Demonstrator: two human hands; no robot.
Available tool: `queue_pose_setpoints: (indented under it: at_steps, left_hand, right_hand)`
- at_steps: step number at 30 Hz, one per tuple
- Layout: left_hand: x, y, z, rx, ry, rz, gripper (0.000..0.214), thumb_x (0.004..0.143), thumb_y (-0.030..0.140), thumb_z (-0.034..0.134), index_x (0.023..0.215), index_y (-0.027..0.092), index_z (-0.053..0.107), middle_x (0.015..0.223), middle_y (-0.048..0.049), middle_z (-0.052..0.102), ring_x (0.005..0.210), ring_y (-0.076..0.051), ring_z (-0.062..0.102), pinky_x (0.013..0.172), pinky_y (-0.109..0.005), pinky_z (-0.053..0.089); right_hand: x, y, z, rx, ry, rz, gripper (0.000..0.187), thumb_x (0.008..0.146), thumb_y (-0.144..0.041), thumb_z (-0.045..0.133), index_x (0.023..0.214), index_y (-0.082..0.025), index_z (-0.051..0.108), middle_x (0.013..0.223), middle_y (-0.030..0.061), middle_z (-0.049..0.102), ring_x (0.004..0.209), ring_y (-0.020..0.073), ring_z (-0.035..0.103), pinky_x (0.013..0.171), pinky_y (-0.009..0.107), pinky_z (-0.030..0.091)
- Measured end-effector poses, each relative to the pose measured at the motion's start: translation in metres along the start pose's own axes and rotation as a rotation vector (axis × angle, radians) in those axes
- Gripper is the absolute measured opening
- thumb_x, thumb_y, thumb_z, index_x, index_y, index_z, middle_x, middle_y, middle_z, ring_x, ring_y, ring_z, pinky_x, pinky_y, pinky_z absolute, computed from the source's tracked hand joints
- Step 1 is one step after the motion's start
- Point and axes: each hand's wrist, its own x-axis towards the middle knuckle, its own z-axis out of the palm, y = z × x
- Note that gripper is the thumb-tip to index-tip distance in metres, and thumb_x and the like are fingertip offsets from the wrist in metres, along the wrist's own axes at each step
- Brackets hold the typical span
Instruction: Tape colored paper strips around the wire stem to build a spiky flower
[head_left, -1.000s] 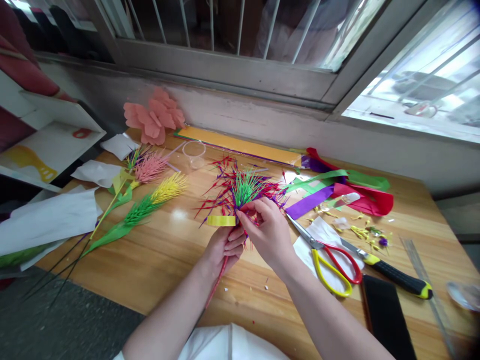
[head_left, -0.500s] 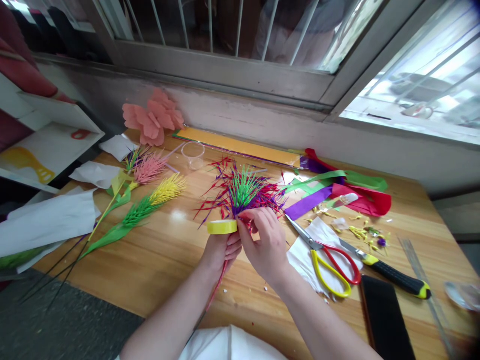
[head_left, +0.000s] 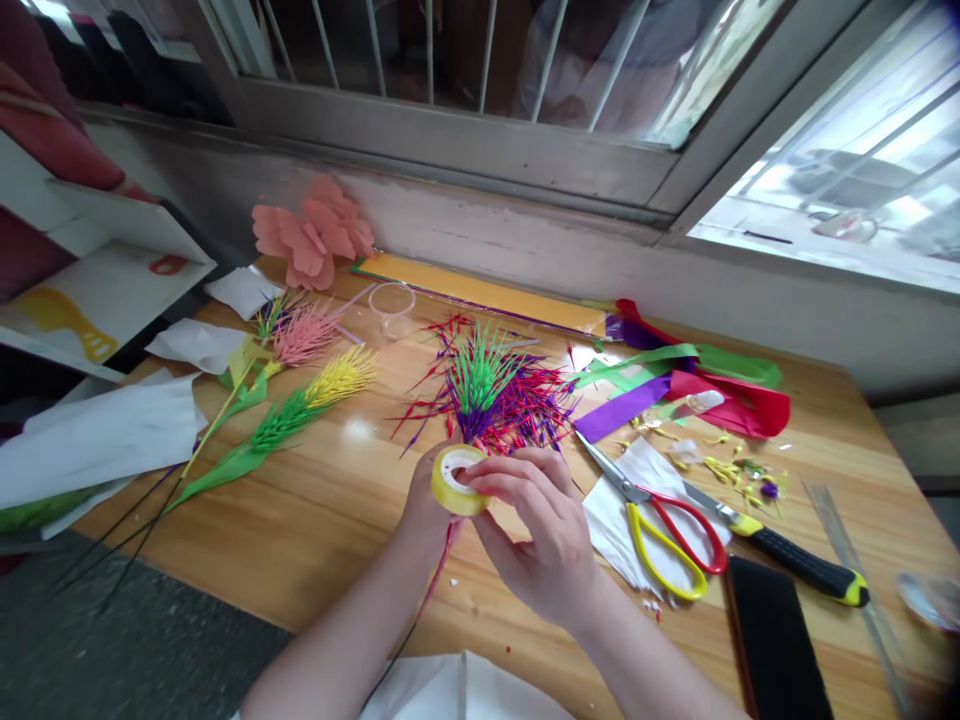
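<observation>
My left hand (head_left: 426, 505) is closed around the stem (head_left: 439, 572) of a paper wheat ear (head_left: 480, 380), green at the tip and purple at its base. The ear stands upright above the fist, and the stem, wrapped in reddish paper, runs down toward my lap. In front of that fist is a roll of yellow tape (head_left: 448, 497), its round face turned toward me. My right hand (head_left: 536, 515) grips the roll's right side, fingers at the hole and thumb below. Most of my left fingers are hidden behind the roll. Loose red and purple spiky pieces (head_left: 529, 405) lie behind the ear.
Scissors (head_left: 652, 500), a utility knife (head_left: 787, 555) and a phone (head_left: 776, 635) lie to the right. Coloured paper strips (head_left: 630, 405) are behind them. Finished wheat ears (head_left: 289, 420) and white paper (head_left: 97, 435) lie at left, a pink paper flower (head_left: 311, 235) at the back.
The tape roll has come down and turned from edge-on to face-on. My right hand has moved from the ear's base onto the roll. The ear has tilted slightly left.
</observation>
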Motion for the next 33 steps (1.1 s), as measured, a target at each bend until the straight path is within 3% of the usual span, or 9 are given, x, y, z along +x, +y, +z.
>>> queue_pose_setpoints:
  at_steps: [5, 10, 17, 20, 24, 28, 33]
  left_hand:
    - [-0.003, 0.001, -0.001, -0.074, -0.045, -0.020, 0.036, 0.058, 0.046, 0.071, 0.061, 0.016, 0.050, 0.036, 0.0096, 0.036, 0.028, -0.001, 0.020, 0.029, -0.016, 0.012]
    - [-0.003, 0.003, 0.003, -0.109, -0.093, -0.050, 0.045, 0.051, 0.051, 0.074, 0.057, 0.017, 0.046, 0.030, 0.0124, 0.030, 0.023, 0.000, 0.017, 0.025, -0.012, 0.008]
    - [-0.010, 0.004, 0.004, -0.217, -0.296, -0.064, 0.042, 0.071, 0.048, 0.062, 0.053, 0.016, 0.042, 0.031, 0.0103, 0.029, 0.023, 0.000, 0.015, 0.023, -0.011, 0.010]
    - [-0.010, 0.005, 0.003, -0.272, -0.295, -0.062, 0.031, 0.068, 0.042, 0.067, 0.067, 0.018, 0.048, 0.033, 0.0115, 0.035, 0.024, 0.000, 0.014, 0.022, -0.010, 0.010]
    - [-0.011, 0.006, 0.003, -0.187, -0.226, 0.009, 0.030, 0.065, 0.037, 0.071, 0.077, 0.020, 0.050, 0.034, 0.0122, 0.040, 0.023, -0.001, 0.016, 0.022, -0.010, 0.013]
    - [-0.015, 0.006, 0.003, -0.093, -0.175, 0.079, 0.029, 0.067, 0.040, 0.069, 0.073, 0.020, 0.049, 0.033, 0.0121, 0.038, 0.024, -0.001, 0.017, 0.023, -0.010, 0.017]
    - [-0.016, 0.006, 0.000, -0.097, -0.248, 0.097, 0.027, 0.071, 0.038, 0.066, 0.069, 0.019, 0.047, 0.037, 0.0108, 0.041, 0.024, -0.001, 0.016, 0.022, -0.010, 0.018]
  right_hand:
    - [-0.012, 0.015, -0.010, 0.016, -0.059, 0.026, 0.025, 0.074, -0.005, 0.057, 0.092, -0.021, 0.051, 0.093, 0.0051, 0.069, 0.084, 0.0176, 0.059, 0.076, 0.036, 0.046]
    - [-0.014, 0.023, -0.022, 0.002, -0.094, 0.033, 0.025, 0.074, -0.004, 0.053, 0.092, -0.021, 0.052, 0.092, 0.0062, 0.068, 0.081, 0.0185, 0.059, 0.071, 0.036, 0.048]
    - [-0.019, 0.022, -0.024, 0.110, -0.091, 0.090, 0.032, 0.074, -0.002, 0.053, 0.100, -0.020, 0.050, 0.091, 0.0075, 0.064, 0.085, 0.0191, 0.058, 0.071, 0.035, 0.049]
    - [-0.020, 0.023, -0.022, 0.109, -0.079, 0.094, 0.034, 0.075, -0.002, 0.052, 0.103, -0.021, 0.050, 0.091, 0.0074, 0.064, 0.086, 0.0195, 0.059, 0.071, 0.035, 0.050]
    - [-0.019, 0.024, -0.021, 0.068, -0.096, 0.078, 0.035, 0.074, -0.003, 0.051, 0.103, -0.022, 0.051, 0.094, 0.0070, 0.064, 0.088, 0.0205, 0.059, 0.075, 0.038, 0.048]
    - [-0.019, 0.023, -0.025, 0.040, -0.116, 0.065, 0.035, 0.072, -0.004, 0.052, 0.102, -0.021, 0.051, 0.092, 0.0067, 0.064, 0.084, 0.0206, 0.059, 0.075, 0.039, 0.046]
    - [-0.025, 0.024, -0.030, 0.003, -0.099, 0.065, 0.033, 0.070, -0.004, 0.050, 0.098, -0.020, 0.051, 0.087, 0.0073, 0.063, 0.081, 0.0211, 0.059, 0.068, 0.037, 0.046]
